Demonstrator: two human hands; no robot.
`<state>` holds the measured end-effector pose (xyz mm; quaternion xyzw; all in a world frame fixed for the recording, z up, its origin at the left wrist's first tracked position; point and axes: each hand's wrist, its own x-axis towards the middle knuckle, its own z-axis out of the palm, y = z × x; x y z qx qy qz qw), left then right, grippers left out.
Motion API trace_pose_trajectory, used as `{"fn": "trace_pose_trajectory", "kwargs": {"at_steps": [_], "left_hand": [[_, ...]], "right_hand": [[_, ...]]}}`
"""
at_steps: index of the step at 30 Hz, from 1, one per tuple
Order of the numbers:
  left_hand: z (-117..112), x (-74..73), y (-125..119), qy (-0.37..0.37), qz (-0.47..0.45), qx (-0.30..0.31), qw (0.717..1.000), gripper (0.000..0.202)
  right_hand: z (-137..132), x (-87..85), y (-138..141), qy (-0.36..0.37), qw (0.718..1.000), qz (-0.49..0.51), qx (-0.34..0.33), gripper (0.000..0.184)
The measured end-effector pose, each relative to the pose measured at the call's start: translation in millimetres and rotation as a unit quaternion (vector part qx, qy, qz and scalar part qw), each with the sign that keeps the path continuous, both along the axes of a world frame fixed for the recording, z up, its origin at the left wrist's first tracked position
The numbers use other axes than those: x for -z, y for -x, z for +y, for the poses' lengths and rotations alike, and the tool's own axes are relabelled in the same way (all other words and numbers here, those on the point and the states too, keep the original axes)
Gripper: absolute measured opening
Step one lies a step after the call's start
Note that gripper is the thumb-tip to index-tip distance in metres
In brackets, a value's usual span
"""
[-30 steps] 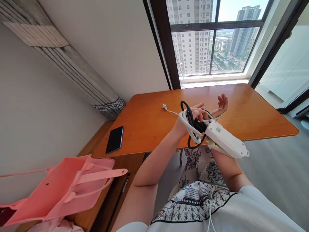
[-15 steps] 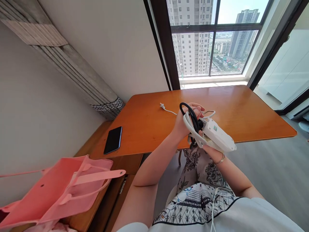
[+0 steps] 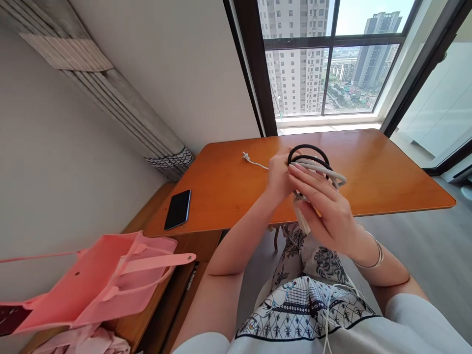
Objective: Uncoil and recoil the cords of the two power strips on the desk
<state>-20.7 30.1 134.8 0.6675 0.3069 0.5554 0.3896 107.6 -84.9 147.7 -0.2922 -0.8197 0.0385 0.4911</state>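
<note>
My left hand (image 3: pixel 280 173) is closed around a bundle of coiled cables above the table. In the bundle are a black cable (image 3: pixel 309 146) and a white cord (image 3: pixel 337 176), looped together. My right hand (image 3: pixel 330 211) lies across the near side of the bundle, its long fingers pressed together over the loops. A white power strip (image 3: pixel 302 216) shows only as a pale edge under this hand; the rest is hidden. The white cord's plug (image 3: pixel 245 157) lies on the table to the left of my hands.
The orange-brown wooden table (image 3: pixel 387 172) reaches to the window (image 3: pixel 328 73). A dark phone (image 3: pixel 177 210) lies near its left edge. An open pink bag (image 3: pixel 110 280) stands at the lower left, with pink cloth (image 3: pixel 84 341) below it. A curtain (image 3: pixel 121 108) hangs along the left wall.
My right hand has come up from beneath the power strip to the front of the bundle. The strip has turned and is mostly covered, and the loops have swung to the right.
</note>
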Motion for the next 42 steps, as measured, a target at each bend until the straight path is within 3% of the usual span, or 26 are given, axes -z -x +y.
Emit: {"fn": "trace_pose_trajectory", "kwargs": {"at_steps": [5, 9, 14, 21, 25, 28, 34, 37, 42], "left_hand": [[-5.6, -3.9, 1.8, -0.089, 0.069, -0.104, 0.988, 0.016], [-8.7, -5.4, 1.5, -0.104, 0.093, -0.093, 0.986, 0.017], [-16.1, -5.8, 3.2, -0.166, 0.128, -0.067, 0.976, 0.02], [-23.5, -7.6, 6.0, -0.208, 0.135, -0.023, 0.969, 0.022], [-28.2, -8.8, 5.8, -0.189, 0.147, 0.12, 0.963, 0.027], [-30.4, -11.3, 8.7, -0.178, 0.145, 0.223, 0.947, 0.034], [-28.3, -13.0, 18.6, -0.198, 0.151, 0.328, 0.911, 0.034], [-25.2, -6.0, 18.1, -0.219, 0.121, 0.341, 0.906, 0.034], [-23.7, 0.6, 17.3, -0.213, 0.187, 0.259, 0.923, 0.03]], "right_hand": [[31.8, 10.4, -20.3, -0.041, 0.994, -0.017, 0.105, 0.033], [43.6, 12.5, -27.3, -0.059, 0.982, -0.057, 0.169, 0.026], [39.6, 9.4, -32.0, -0.037, 0.974, -0.051, 0.217, 0.021], [47.9, 11.8, -46.4, 0.087, 0.981, -0.018, 0.174, 0.027], [61.7, 11.4, -42.4, 0.065, 0.984, -0.01, 0.165, 0.024], [65.9, 7.7, -37.3, 0.031, 0.985, -0.083, 0.146, 0.024], [61.0, -11.2, -37.4, 0.061, 0.967, -0.243, 0.045, 0.022], [63.3, -16.8, -37.8, 0.119, 0.957, -0.264, 0.0, 0.022], [69.2, -3.8, -35.7, 0.194, 0.961, -0.194, 0.017, 0.02]]}}
